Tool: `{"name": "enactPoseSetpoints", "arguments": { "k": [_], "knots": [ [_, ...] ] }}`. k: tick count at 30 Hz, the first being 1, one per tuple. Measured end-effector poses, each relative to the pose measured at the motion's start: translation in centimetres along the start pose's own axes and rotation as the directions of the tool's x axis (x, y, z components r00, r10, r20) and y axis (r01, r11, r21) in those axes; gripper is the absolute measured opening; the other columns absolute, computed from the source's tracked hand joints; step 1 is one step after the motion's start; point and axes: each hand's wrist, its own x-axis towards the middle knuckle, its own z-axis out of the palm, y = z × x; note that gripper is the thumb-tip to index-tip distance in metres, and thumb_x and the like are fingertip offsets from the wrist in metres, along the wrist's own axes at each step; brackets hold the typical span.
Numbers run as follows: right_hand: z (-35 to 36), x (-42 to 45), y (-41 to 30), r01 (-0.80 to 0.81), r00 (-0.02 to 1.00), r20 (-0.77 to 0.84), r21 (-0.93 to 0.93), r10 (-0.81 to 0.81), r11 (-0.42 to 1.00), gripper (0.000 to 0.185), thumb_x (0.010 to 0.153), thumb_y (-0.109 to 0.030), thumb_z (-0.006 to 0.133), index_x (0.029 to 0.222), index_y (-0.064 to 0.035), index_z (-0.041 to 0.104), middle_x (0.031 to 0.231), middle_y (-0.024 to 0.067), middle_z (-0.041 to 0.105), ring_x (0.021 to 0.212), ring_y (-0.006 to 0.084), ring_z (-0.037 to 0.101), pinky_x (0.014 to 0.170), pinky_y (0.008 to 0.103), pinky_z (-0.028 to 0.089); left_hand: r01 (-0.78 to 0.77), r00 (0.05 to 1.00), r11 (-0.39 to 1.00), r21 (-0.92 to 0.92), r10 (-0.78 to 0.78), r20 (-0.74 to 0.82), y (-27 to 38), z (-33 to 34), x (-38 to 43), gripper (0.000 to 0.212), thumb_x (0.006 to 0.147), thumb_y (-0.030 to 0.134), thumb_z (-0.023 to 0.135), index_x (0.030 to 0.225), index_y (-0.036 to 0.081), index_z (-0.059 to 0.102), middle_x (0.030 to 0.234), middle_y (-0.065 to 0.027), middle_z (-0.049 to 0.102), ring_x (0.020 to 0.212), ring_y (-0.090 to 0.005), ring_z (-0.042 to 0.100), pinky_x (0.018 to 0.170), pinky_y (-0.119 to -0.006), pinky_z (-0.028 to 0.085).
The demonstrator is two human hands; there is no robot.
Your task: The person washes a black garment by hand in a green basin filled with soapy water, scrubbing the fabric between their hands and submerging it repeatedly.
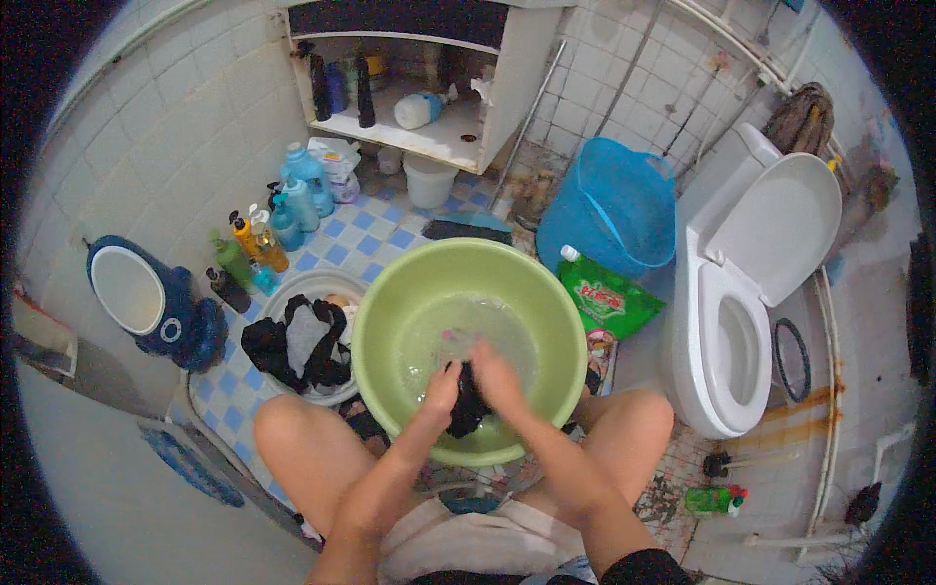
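A wide light-green plastic basin (pixel 387 307) stands between my knees, with shallow, cloudy, slightly foamy water (pixel 504 322) in it. Over the water my left hand (pixel 442 391) grips a wet black cloth garment (pixel 466 413), thumb towards the middle. My right hand (pixel 497 376), blurred by motion, presses against the same garment from the other side, its fingers curled around the upper part. The garment's lower end hangs down between my wrists. Something small and pink shows just beyond my fingertips, too blurred to name.
Left of the basin, a pale tub (pixel 270 303) holds black and grey clothes (pixel 307 344). Several pump bottles (pixel 259 245) line the wall. To the right are a green detergent pouch (pixel 610 296), a blue flexible bucket (pixel 607 212) and a toilet (pixel 720 351) with raised lid. A broom head (pixel 468 230) lies beyond.
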Motion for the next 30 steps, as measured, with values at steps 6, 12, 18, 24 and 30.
{"name": "enactPoseSetpoints", "arguments": {
  "k": [6, 12, 18, 24, 30],
  "knots": [
    [-2.0, 0.2, -3.5, 0.101, 0.991, -0.099, 0.064, -0.094, 0.993, 0.016, 0.087, -0.014, 0.042, 0.089, 0.0000, 0.051, 0.082, 0.0236, 0.055, 0.080, 0.0418, 0.052, 0.066, 0.0472, 0.042, -0.124, 0.983, 0.991, 0.057, 0.130, -0.127, 2.4, -0.4, -1.6, 0.044, 0.087, 0.034, 0.043, 0.110, -0.003, 0.052, 0.101, -0.0153, 0.058, 0.091, -0.0258, 0.054, 0.081, -0.037, 0.041],
    [-0.6, 1.3, 3.4, -0.295, 0.951, 0.104, 0.024, 0.291, 0.955, 0.034, 0.091, -0.025, 0.034, 0.105, -0.0006, 0.052, 0.091, 0.0221, 0.057, 0.086, 0.0383, 0.054, 0.071, 0.0435, 0.044, 0.006, 0.999, 0.999, 0.034, -0.007, 0.034, 2.9, 2.4, -3.6, 0.039, 0.087, 0.034, 0.047, 0.099, -0.002, 0.055, 0.088, -0.0110, 0.060, 0.076, -0.0206, 0.058, 0.069, -0.035, 0.046],
    [-4.7, 1.7, 0.5, -0.143, 0.978, 0.187, 0.291, 0.091, 0.946, 0.031, 0.082, -0.027, 0.055, 0.093, 0.0019, 0.060, 0.085, 0.0141, 0.062, 0.082, 0.0201, 0.057, 0.073, 0.0322, 0.044, -0.237, 0.971, 0.971, -0.012, 0.237, 0.028, 5.4, 0.6, -4.3, 0.028, 0.086, 0.022, 0.053, 0.101, -0.002, 0.054, 0.088, -0.0082, 0.060, 0.079, -0.0167, 0.057, 0.071, -0.030, 0.046],
    [-1.9, 1.7, 2.6, -0.101, 0.992, -0.027, 0.369, 0.119, 0.924, 0.023, 0.079, -0.020, 0.059, 0.092, -0.0015, 0.056, 0.082, 0.0136, 0.061, 0.074, 0.0240, 0.059, 0.069, 0.0331, 0.046, -0.381, 0.924, 0.925, -0.004, 0.380, -0.043, 3.9, -0.6, -1.4, 0.023, 0.087, 0.017, 0.052, 0.100, -0.001, 0.054, 0.091, -0.0059, 0.059, 0.086, -0.0132, 0.054, 0.076, -0.026, 0.043],
    [-2.3, -0.8, -4.3, -0.100, 0.995, 0.027, 0.053, 0.099, 0.994, 0.032, 0.084, -0.032, 0.051, 0.097, -0.0038, 0.056, 0.082, 0.0207, 0.060, 0.079, 0.0400, 0.056, 0.070, 0.0444, 0.045, -0.386, 0.908, 0.835, 0.392, 0.419, 0.003, 3.4, 2.8, -4.9, 0.033, 0.093, 0.026, 0.038, 0.095, -0.001, 0.056, 0.088, -0.0046, 0.056, 0.080, -0.0134, 0.048, 0.076, -0.028, 0.039]
  ]
}}
